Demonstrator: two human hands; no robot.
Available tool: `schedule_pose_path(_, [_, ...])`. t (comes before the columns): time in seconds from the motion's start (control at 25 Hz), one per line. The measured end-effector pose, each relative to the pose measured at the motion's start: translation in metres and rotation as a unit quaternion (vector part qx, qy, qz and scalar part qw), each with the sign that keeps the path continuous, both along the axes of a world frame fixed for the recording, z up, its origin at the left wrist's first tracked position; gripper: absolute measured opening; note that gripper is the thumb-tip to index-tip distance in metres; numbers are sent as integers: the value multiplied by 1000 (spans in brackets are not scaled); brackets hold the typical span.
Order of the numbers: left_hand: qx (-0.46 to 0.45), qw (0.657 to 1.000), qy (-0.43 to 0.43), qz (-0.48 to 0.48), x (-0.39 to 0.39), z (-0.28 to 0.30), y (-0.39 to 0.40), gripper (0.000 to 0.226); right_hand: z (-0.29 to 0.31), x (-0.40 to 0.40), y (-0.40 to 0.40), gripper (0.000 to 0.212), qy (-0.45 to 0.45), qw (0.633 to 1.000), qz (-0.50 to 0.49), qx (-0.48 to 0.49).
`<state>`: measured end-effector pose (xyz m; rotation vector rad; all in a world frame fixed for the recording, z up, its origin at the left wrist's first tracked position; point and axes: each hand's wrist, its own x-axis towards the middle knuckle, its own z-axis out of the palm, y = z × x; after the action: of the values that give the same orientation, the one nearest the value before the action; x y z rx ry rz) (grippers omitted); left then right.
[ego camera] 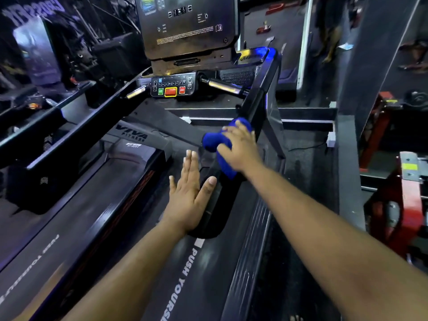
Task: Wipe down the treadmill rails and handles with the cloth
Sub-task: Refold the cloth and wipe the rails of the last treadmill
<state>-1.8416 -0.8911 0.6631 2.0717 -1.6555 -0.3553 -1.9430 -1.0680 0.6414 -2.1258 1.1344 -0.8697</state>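
Observation:
The treadmill's right rail [259,98] is a long black bar running from the console down toward me. A blue cloth [212,141] is bunched on the rail about halfway along. My right hand [240,147] lies over the cloth with fingers curled round it, pressing it onto the rail. My left hand [187,193] rests flat on the near end of the same rail, fingers straight and the thumb spread over the bar's top. The left rail [76,126] runs along the other side, untouched.
The console [187,26] with a screen stands ahead, and below it a button panel [172,88] with green and red keys between two short metal handles [222,85]. The running belt [76,216] lies to the left. Red gym equipment [407,200] stands to the right.

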Motion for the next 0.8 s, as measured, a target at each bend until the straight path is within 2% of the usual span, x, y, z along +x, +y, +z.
schedule_pose_path(0.08, [-35,999,16,4,0,-1,14,84,-15,-4,65,80,-31,997,64,-28])
schedule_pose_path(0.16, [-81,996,29,7,-1,-3,23,91,-22,-8,75,79,-38,995,77,-53])
schedule_pose_path(0.28, [-88,995,45,25,-4,-3,27,87,-9,-4,39,78,-30,999,17,-3])
schedule_pose_path(0.36, [-86,995,39,24,-3,-6,35,88,-8,3,60,72,-25,999,-21,29])
schedule_pose_path(0.4, [-92,995,39,19,-1,-6,40,93,-12,5,85,71,-37,999,-5,20])
schedule_pose_path(0.48, [-105,994,39,4,3,-6,48,98,-21,2,148,68,-118,992,35,9])
schedule_pose_path(0.56, [-133,990,24,-27,5,-6,56,92,-44,-4,191,55,-225,973,44,2])
schedule_pose_path(0.68, [-135,989,2,-56,-2,6,55,84,-69,3,188,54,-327,945,28,-10])
schedule_pose_path(0.76, [-88,994,-39,-59,-4,12,44,83,-78,14,158,58,-390,915,-8,99])
schedule_pose_path(0.8, [-57,994,-66,-59,-5,12,39,83,-77,15,142,57,-429,885,-42,176])
